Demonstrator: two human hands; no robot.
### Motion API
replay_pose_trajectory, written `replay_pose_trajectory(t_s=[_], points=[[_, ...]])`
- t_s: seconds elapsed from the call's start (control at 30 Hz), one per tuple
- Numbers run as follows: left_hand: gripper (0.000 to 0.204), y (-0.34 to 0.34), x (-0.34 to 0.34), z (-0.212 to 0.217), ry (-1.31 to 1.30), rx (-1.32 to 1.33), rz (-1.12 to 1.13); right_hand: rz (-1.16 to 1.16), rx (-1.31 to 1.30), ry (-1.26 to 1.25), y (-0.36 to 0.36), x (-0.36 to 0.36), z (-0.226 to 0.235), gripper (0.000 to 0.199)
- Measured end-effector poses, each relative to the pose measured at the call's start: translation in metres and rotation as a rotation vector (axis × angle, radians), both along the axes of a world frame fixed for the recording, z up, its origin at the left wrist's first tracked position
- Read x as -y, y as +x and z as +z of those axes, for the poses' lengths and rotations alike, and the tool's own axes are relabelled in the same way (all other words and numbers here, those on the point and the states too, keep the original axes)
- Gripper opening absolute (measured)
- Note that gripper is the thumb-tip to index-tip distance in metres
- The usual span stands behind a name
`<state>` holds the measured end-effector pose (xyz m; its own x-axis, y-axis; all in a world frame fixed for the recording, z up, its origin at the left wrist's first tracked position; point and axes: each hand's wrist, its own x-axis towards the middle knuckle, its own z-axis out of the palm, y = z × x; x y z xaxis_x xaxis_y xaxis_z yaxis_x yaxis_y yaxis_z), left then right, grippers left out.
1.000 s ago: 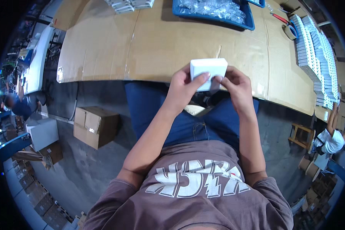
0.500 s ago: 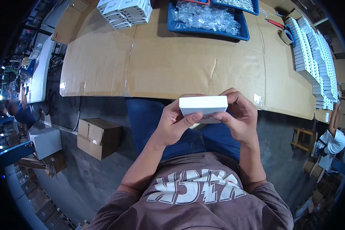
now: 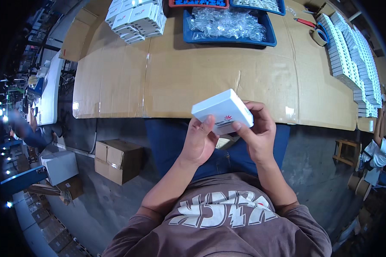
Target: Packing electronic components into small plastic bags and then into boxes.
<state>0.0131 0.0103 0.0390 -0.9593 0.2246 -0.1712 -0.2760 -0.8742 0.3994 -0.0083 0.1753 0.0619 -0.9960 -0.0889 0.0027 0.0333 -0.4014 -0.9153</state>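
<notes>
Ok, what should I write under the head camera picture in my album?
Left hand and right hand hold a white box, with a tray of clear plastic beyond.

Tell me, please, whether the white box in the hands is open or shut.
Shut, where visible: the white box shows flat faces and no raised flap; its far side is hidden.

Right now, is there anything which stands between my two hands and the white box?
Nothing visible does: the right hand grips the white box directly, and the left hand has its thumb against it. The blue tray lies farther back.
</notes>
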Motion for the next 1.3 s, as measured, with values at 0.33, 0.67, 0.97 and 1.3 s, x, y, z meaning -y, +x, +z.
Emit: replay_pose_trajectory(t_s=[0.33, 0.67, 0.97, 1.3], points=[[0.063, -0.03, 0.022, 0.038, -0.897, -0.507, 0.037, 0.146, -0.308, 0.412, -0.032, -0.023, 0.011, 0.035], [0.057, -0.023, 0.023, 0.031, -0.59, -0.379, 0.272, 0.1, -0.187, -0.036, -0.02, 0.002, 0.013, 0.052], [0.059, -0.017, 0.019, 0.048, -0.715, -0.52, 0.097, 0.178, -0.302, 0.06, -0.021, -0.017, 0.019, 0.04], [0.038, -0.015, 0.014, 0.058, -0.761, -0.636, 0.175, 0.188, -0.495, 0.207, -0.025, -0.026, 0.044, 0.03]])
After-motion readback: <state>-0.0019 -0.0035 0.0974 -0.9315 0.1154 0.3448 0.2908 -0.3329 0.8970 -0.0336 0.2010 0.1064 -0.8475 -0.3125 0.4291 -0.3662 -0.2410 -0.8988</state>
